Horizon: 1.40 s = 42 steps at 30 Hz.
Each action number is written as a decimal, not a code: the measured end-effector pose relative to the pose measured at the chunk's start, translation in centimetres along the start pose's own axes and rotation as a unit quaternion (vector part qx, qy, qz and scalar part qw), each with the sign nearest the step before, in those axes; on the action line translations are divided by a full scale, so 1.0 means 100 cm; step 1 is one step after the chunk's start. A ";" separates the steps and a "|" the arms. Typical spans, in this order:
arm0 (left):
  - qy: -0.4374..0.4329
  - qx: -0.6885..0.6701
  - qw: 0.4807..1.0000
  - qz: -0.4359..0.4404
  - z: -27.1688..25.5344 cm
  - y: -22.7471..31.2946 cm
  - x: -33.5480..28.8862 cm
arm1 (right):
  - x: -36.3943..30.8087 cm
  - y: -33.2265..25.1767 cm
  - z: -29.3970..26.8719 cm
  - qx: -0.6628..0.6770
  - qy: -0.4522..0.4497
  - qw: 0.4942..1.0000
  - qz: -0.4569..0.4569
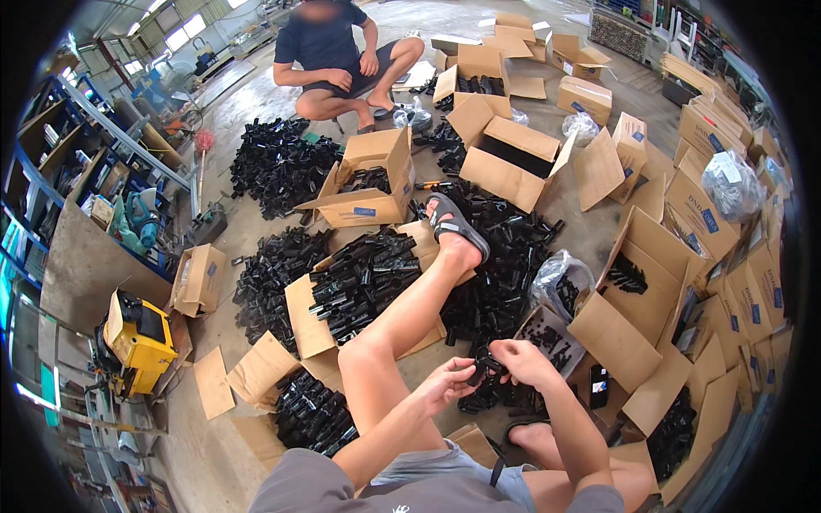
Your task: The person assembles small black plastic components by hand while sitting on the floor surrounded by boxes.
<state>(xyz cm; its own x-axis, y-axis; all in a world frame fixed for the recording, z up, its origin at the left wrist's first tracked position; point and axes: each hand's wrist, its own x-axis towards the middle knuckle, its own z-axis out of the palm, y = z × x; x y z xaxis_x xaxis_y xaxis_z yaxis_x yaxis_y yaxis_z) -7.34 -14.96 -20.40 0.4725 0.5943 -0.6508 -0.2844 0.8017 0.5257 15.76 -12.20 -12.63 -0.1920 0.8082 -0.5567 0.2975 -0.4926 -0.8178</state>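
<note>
One small black part (488,368) is held between the two grips, above the near end of a loose pile of black parts (513,248). The left grip (446,384) pinches its left side, the right grip (524,362) its right. The step appears to be close two-handed work, its detail too small to tell; the next move likely calls for steady, opposed fingertip control.

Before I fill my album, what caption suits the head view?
Left hand and right hand hold a small black part amid cardboard boxes and black heaps.
</note>
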 end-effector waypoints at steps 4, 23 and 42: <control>-0.007 -0.186 0.982 -0.044 -0.001 -0.030 0.013 | 0.071 0.096 -0.055 0.011 0.193 0.980 0.055; 0.006 -0.327 0.945 -0.010 0.008 -0.024 0.018 | 0.116 0.192 -0.072 -0.269 0.374 0.860 0.217; -0.007 -0.285 0.946 0.158 0.083 0.032 0.010 | -0.023 -0.028 0.008 0.096 0.294 0.904 -0.296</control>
<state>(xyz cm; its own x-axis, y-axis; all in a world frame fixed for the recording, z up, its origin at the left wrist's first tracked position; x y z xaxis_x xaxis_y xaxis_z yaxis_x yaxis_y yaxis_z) -0.86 -12.31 -14.77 0.2992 0.8121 -0.5011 -0.8142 0.4911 0.3098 14.64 -12.95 -9.17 0.2821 0.9524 0.1153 0.1276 0.0819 -0.9884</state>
